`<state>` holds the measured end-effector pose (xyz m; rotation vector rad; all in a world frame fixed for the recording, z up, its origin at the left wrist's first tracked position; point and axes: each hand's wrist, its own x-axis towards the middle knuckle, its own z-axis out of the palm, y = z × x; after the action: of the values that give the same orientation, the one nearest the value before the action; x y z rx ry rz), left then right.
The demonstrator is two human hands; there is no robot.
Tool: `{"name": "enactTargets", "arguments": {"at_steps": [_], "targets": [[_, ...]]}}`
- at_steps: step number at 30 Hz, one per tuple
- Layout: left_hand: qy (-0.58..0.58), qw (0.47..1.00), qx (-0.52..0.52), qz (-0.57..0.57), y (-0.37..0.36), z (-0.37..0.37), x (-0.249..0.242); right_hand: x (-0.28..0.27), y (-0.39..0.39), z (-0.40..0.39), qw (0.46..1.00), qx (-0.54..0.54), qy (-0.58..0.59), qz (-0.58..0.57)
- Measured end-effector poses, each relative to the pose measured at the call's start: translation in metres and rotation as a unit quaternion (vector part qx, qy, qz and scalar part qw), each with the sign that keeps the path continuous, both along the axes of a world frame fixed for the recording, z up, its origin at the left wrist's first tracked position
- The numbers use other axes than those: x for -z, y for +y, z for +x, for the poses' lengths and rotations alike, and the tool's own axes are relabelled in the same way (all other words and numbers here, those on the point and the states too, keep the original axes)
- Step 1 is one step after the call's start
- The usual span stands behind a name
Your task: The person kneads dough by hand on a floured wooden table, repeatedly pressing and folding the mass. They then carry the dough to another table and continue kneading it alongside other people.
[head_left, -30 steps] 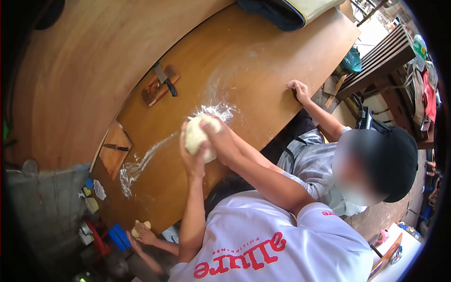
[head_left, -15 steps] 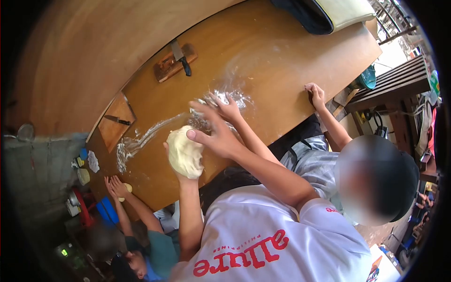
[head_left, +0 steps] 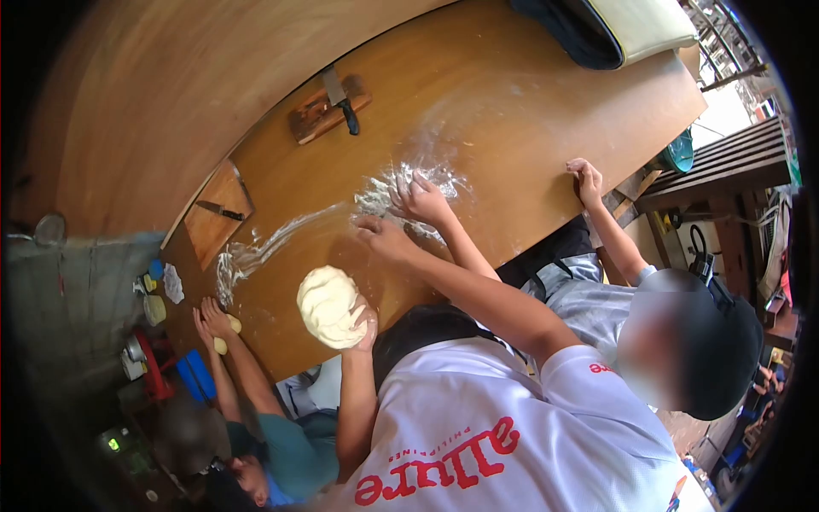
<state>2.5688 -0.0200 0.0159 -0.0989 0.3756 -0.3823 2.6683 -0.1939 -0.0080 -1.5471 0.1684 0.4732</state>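
Note:
A large ball of pale dough (head_left: 328, 305) rests on my left hand (head_left: 367, 326), whose fingers wrap around its right side above the near edge of the table. My right hand (head_left: 388, 239) is over the table beside the patch of white flour (head_left: 375, 198), apart from the dough. Its fingers are curled together, and anything between them is too small to make out. Just beyond it, a co-worker's hand (head_left: 422, 200) is at the flour.
A knife (head_left: 348, 116) lies on a small wooden board (head_left: 307, 121); another knife (head_left: 220, 210) is on a board (head_left: 213, 239) at left. Co-workers sit either side, the left one's hands (head_left: 213, 326) at small dough pieces (head_left: 221, 345). A bag (head_left: 648, 30) lies at the far right.
My right hand has left the dough and moved down to the flour, its fingers now drawn together. My left hand has tilted the dough. The right co-worker's hand has shifted slightly within the flour.

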Motion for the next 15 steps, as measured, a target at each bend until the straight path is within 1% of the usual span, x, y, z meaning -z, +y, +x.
{"name": "enactTargets", "arguments": {"at_steps": [1,2,3,4,6,7,9,10,11,12,13,14,15], "targets": [[-0.001,1.000,-0.004,0.000,0.000,-0.001,-0.006,0.030,0.005,0.006,1.000,-0.004,-0.001,0.000],[-0.011,1.000,-0.020,-0.020,0.002,-0.003,-0.010,0.064,0.011,0.011,0.994,-0.028,-0.013,-0.105],[-0.021,0.998,-0.035,-0.040,0.004,-0.007,-0.012,0.085,0.015,0.014,0.976,-0.052,-0.024,-0.210],[-0.034,0.997,-0.048,-0.054,0.007,-0.010,-0.012,0.089,0.016,0.012,0.976,-0.055,-0.027,-0.211],[-0.036,0.997,-0.057,-0.047,0.015,-0.017,-0.013,0.097,0.019,0.005,0.959,0.045,-0.044,-0.275],[-0.037,0.997,-0.063,-0.040,0.019,-0.020,-0.014,0.108,0.020,0.006,0.959,0.041,-0.047,-0.276],[-0.049,0.996,-0.064,-0.045,0.030,-0.028,-0.008,0.134,0.020,0.007,0.909,0.068,-0.117,-0.395],[-0.036,0.997,-0.071,-0.017,0.033,-0.031,-0.009,0.137,0.014,0.009,0.914,0.093,-0.128,-0.374],[-0.022,0.997,-0.078,0.011,0.035,-0.033,-0.010,0.125,0.009,0.010,0.913,0.091,-0.131,-0.375],[-0.070,0.995,-0.072,0.003,0.036,-0.035,-0.006,0.111,0.003,0.011,0.898,0.124,-0.130,-0.402],[-0.071,0.995,-0.073,0.002,0.036,-0.035,-0.007,0.102,-0.004,0.011,0.880,0.158,-0.129,-0.428],[-0.058,0.996,-0.066,0.016,0.035,-0.034,-0.008,0.113,-0.013,0.017,0.864,0.159,-0.141,-0.457],[-0.045,0.997,-0.058,0.029,0.034,-0.033,-0.010,0.121,-0.021,0.024,0.863,0.164,-0.105,-0.466]]}}
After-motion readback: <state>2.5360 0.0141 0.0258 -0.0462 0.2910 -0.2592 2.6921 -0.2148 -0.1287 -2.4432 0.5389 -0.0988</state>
